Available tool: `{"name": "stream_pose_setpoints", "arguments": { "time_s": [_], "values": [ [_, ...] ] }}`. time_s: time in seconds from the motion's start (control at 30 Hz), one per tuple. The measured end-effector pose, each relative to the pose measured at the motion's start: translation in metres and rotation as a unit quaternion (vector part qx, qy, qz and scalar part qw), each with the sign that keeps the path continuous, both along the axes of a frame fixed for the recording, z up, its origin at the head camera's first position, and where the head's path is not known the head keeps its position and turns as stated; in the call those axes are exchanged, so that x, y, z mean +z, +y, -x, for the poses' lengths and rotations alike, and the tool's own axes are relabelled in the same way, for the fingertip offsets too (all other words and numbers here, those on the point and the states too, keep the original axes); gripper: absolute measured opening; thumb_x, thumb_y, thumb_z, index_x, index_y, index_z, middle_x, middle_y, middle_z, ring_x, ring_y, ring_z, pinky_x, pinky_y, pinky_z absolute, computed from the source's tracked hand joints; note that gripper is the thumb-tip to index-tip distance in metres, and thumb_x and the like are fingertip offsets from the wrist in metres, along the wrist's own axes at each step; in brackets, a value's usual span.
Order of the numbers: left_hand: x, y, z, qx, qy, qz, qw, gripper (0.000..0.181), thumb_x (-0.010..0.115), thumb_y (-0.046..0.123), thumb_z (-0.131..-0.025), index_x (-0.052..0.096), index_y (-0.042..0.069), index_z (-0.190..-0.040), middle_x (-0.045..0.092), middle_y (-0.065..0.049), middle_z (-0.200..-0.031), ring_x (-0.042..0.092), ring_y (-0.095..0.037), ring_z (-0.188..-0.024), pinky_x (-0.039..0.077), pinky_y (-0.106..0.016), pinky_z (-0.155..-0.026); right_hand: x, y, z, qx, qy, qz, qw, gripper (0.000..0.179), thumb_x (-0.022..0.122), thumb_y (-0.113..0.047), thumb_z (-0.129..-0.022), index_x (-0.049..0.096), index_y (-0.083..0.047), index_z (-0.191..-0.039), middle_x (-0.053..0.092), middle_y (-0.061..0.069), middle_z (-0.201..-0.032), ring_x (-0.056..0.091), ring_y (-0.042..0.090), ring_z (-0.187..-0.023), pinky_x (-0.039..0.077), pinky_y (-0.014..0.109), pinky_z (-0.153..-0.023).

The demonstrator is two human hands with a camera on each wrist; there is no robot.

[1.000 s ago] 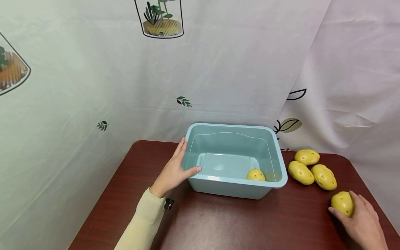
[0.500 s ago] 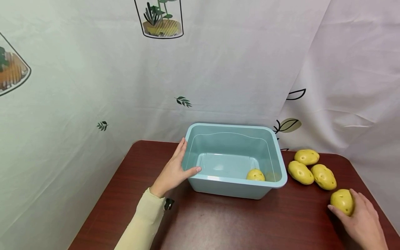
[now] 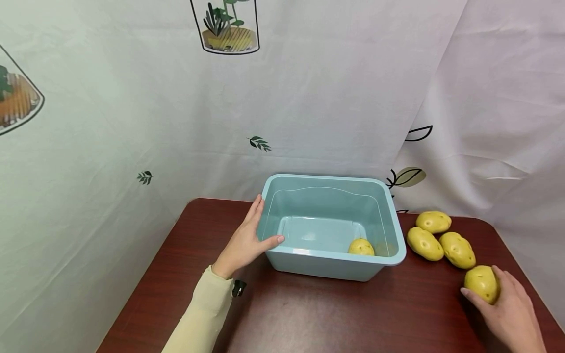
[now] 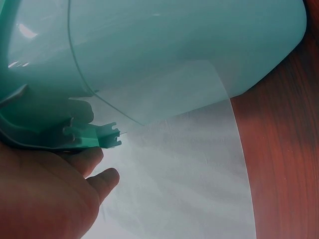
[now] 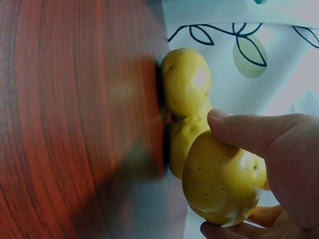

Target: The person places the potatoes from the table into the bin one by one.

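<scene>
My left hand (image 3: 244, 240) rests at the near left corner of a light-blue plastic tub (image 3: 318, 263). Its fingers lie straight along the outer left side, and the thumb reaches over the front rim. In the left wrist view, two fingers (image 4: 105, 184) show just below the tub's rim. A yellow potato (image 3: 481, 283) at the right is in the grip of my right hand (image 3: 514, 309), thumb on one side and fingers on the other; the right wrist view shows this potato (image 5: 222, 181) close up. Inside the tub lies another potato (image 3: 362, 247), near its front right corner.
Three more potatoes sit together right of the tub: one at the back (image 3: 434, 222), one at the left (image 3: 425, 243), one at the right (image 3: 458, 250). The dark red-brown table (image 3: 309, 314) ends at a printed white cloth (image 3: 331, 98) behind.
My right hand has shifted the gripped potato slightly forward and left, closer to the other three. The left hand and the tub have stayed in place.
</scene>
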State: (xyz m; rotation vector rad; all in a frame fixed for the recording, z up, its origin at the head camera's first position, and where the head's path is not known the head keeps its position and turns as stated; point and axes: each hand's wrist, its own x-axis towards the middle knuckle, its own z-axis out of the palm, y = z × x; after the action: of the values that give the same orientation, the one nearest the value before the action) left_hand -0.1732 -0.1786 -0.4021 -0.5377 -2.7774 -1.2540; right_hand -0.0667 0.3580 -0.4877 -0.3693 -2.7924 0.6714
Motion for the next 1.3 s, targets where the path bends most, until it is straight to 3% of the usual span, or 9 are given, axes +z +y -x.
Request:
{"name": "stream_pose_setpoints", "arguments": {
  "time_s": [0.5, 1.3],
  "values": [
    [0.002, 0.001, 0.001, 0.005, -0.002, 0.006, 1.0, 0.109, 0.069, 0.064, -0.086, 0.01, 0.013, -0.162, -0.002, 0.019, -0.166, 0.012, -0.011, -0.152, 0.026, -0.05, -0.118, 0.009, -0.007, 0.001, 0.018, 0.045, 0.006, 0.9988, 0.088, 0.071, -0.027, -0.094, 0.02, 0.016, -0.151, 0.023, 0.048, -0.145, 0.024, 0.064, -0.132, 0.017, 0.071, -0.109],
    [0.001, 0.0, 0.0, 0.004, 0.0, 0.007, 1.0, 0.106, 0.072, 0.056, -0.088, 0.01, 0.013, -0.162, -0.003, 0.019, -0.166, 0.01, -0.011, -0.152, 0.026, -0.05, -0.118, 0.02, -0.015, -0.002, 0.038, 0.082, 0.019, 0.9957, 0.09, 0.076, -0.027, -0.09, 0.024, 0.014, -0.152, 0.025, 0.044, -0.149, 0.025, 0.061, -0.136, 0.015, 0.069, -0.112]
  ]
}}
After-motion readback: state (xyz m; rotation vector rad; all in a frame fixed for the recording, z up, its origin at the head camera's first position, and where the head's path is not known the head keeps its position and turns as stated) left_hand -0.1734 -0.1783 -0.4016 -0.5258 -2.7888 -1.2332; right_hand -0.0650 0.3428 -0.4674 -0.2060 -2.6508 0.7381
